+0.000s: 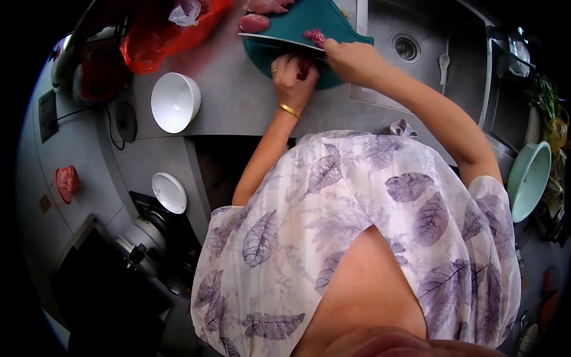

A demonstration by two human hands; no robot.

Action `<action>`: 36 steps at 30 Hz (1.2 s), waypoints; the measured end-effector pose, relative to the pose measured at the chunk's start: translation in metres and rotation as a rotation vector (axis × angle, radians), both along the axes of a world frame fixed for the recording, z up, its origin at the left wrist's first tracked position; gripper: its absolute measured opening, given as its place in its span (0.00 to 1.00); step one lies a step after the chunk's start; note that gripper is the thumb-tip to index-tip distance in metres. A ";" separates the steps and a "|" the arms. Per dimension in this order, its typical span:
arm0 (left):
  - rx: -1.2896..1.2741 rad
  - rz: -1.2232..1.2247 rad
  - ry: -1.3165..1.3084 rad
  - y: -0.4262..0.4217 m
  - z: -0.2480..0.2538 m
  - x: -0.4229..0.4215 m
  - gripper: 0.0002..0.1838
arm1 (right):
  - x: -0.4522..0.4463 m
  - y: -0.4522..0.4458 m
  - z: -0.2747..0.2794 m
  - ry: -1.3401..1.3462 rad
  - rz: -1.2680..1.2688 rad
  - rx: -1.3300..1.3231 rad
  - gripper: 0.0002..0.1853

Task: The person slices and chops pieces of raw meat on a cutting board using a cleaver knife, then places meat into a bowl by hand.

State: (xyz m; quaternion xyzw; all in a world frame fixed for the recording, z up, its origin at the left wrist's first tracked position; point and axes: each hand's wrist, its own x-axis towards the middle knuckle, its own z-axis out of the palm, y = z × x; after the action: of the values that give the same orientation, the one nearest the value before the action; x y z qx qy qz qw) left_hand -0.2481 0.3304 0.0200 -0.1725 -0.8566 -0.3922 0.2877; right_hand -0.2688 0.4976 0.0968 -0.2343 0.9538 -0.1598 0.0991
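A green cutting board [333, 21] lies on the counter at the top. My right hand [351, 61] is closed round the handle end of a large knife [279, 43], whose blade reaches leftward across the board. Just below the blade, my left hand [293, 77], with a ring and a gold bracelet, has its fingers bent over a dark red piece of meat [303, 72] on the board. Small cut pieces of meat [315, 37] lie above the blade. Larger pink pieces of meat [254, 24] rest at the board's upper left.
A white bowl [175, 102] stands left of my left arm, below a red plastic bag [148, 47]. The sink [464, 65], holding a white spoon [444, 68], is at the right. A green basin [529, 181] sits far right, and stacked white dishes [169, 193] lower left.
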 end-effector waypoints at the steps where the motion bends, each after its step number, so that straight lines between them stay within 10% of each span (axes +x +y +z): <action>1: 0.013 0.071 0.030 0.002 0.006 0.001 0.13 | 0.002 0.006 0.008 -0.008 -0.014 0.013 0.08; 36: 0.007 0.122 -0.047 -0.011 -0.003 0.007 0.08 | 0.041 0.023 0.039 -0.175 0.006 0.110 0.12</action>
State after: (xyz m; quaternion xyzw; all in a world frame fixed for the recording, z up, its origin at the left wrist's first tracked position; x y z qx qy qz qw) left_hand -0.2415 0.3191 0.0169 -0.1096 -0.8707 -0.3807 0.2915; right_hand -0.2282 0.5206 0.1362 -0.2164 0.9481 -0.1267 0.1954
